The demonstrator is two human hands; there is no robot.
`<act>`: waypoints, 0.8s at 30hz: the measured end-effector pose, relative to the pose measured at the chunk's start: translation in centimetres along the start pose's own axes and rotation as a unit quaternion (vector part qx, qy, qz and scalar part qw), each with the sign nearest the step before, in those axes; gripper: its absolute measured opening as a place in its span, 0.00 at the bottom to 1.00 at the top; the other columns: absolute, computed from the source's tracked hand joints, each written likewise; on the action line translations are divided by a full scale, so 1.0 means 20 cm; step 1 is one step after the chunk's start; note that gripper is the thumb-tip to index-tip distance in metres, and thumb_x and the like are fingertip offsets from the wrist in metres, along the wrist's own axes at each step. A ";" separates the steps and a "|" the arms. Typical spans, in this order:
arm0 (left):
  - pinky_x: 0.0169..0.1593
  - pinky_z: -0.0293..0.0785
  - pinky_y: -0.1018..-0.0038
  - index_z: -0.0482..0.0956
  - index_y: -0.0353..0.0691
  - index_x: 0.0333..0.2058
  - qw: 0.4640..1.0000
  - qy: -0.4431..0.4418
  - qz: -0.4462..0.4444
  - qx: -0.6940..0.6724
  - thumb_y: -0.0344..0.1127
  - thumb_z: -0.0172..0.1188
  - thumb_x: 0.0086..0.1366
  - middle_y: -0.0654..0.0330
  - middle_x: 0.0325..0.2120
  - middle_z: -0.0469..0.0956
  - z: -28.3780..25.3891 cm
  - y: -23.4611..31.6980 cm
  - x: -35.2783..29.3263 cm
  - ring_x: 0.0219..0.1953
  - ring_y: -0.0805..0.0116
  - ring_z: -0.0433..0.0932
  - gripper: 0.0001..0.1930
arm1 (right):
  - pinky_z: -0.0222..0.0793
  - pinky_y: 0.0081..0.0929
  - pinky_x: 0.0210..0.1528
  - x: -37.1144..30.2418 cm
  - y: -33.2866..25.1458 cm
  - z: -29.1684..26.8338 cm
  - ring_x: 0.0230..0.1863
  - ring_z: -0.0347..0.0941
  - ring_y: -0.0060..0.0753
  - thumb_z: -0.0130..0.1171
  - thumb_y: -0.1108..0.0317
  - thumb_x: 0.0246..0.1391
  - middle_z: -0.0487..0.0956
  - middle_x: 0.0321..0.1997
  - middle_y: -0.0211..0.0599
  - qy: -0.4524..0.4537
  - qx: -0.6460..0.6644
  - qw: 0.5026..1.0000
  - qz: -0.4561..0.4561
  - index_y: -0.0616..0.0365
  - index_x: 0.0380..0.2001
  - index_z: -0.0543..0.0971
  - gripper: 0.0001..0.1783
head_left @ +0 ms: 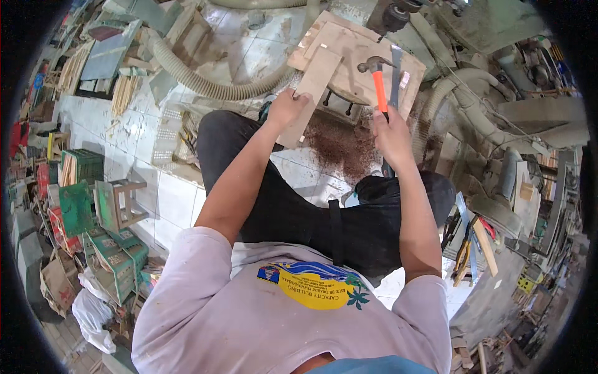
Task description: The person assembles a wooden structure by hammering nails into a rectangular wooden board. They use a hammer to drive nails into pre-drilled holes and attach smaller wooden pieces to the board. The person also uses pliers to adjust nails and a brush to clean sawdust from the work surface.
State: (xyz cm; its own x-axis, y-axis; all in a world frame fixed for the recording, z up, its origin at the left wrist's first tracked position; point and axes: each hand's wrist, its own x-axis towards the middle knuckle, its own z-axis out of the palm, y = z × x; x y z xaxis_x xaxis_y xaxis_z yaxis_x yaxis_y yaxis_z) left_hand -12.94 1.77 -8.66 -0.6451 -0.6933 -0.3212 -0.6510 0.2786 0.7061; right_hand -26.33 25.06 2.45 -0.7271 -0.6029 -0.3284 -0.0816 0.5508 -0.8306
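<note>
Upper centre, I'd brace the board (pixel 319 78) flat — left hand (pixel 288 108) clamping its edge, right hand (pixel 392 138) closed, seemingly, round the hammer (pixel 379 87).

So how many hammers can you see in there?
1. The hammer with the orange handle is in the right hand; the left hand holds a flat piece of wood instead. Others may be hidden in the clutter around the edges.
</note>
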 end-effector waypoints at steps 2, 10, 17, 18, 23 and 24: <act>0.48 0.74 0.54 0.78 0.31 0.47 0.998 0.041 0.026 0.038 0.56 0.59 0.65 0.37 0.39 0.81 0.05 -0.04 0.02 0.45 0.39 0.80 0.29 | 0.67 0.38 0.26 0.03 0.10 0.07 0.20 0.72 0.39 0.49 0.57 0.69 0.76 0.25 0.40 0.032 -0.098 0.993 -0.062 0.58 0.47 0.73 0.15; 0.53 0.73 0.51 0.78 0.36 0.51 0.996 0.076 -0.018 0.036 0.61 0.57 0.65 0.37 0.42 0.81 0.08 0.00 0.00 0.49 0.38 0.78 0.31 | 0.67 0.65 0.37 0.02 0.20 0.32 0.35 0.75 0.73 0.46 0.54 0.70 0.79 0.30 0.61 0.061 -0.261 0.950 -0.162 0.56 0.48 0.67 0.16; 0.55 0.74 0.51 0.77 0.37 0.51 0.998 0.029 -0.054 0.015 0.57 0.56 0.65 0.39 0.45 0.80 0.03 0.06 -0.03 0.51 0.39 0.78 0.29 | 0.66 0.65 0.35 0.03 0.29 0.36 0.32 0.75 0.72 0.46 0.56 0.69 0.78 0.27 0.61 0.040 -0.280 0.951 -0.125 0.57 0.46 0.67 0.15; 0.55 0.74 0.51 0.77 0.37 0.51 0.998 0.028 -0.053 0.015 0.57 0.56 0.65 0.38 0.45 0.80 0.04 0.05 -0.03 0.51 0.39 0.78 0.28 | 0.66 0.65 0.34 0.03 0.28 0.36 0.31 0.75 0.72 0.46 0.56 0.69 0.78 0.27 0.62 0.028 -0.293 0.949 -0.115 0.57 0.46 0.67 0.15; 0.53 0.73 0.49 0.77 0.36 0.50 0.998 0.047 -0.047 0.020 0.59 0.55 0.67 0.38 0.42 0.81 0.03 0.06 -0.05 0.49 0.37 0.78 0.29 | 0.66 0.65 0.35 0.00 0.23 0.35 0.32 0.75 0.73 0.47 0.56 0.69 0.78 0.27 0.63 0.067 -0.238 0.960 -0.129 0.58 0.45 0.67 0.15; 0.53 0.73 0.49 0.77 0.36 0.50 0.998 0.045 -0.044 0.014 0.59 0.55 0.67 0.38 0.42 0.81 0.04 0.05 -0.05 0.49 0.37 0.78 0.30 | 0.66 0.65 0.35 -0.01 0.21 0.35 0.33 0.75 0.73 0.47 0.57 0.69 0.78 0.27 0.64 0.079 -0.220 0.962 -0.140 0.59 0.45 0.67 0.15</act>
State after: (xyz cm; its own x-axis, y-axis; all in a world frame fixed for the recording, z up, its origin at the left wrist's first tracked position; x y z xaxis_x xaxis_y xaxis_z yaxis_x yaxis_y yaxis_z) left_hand -13.24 3.16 -8.15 -0.5475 -0.7719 -0.3231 -0.7152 0.2312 0.6595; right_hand -21.80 23.43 -4.13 -0.7269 -0.6865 -0.0180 -0.5442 0.5919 -0.5946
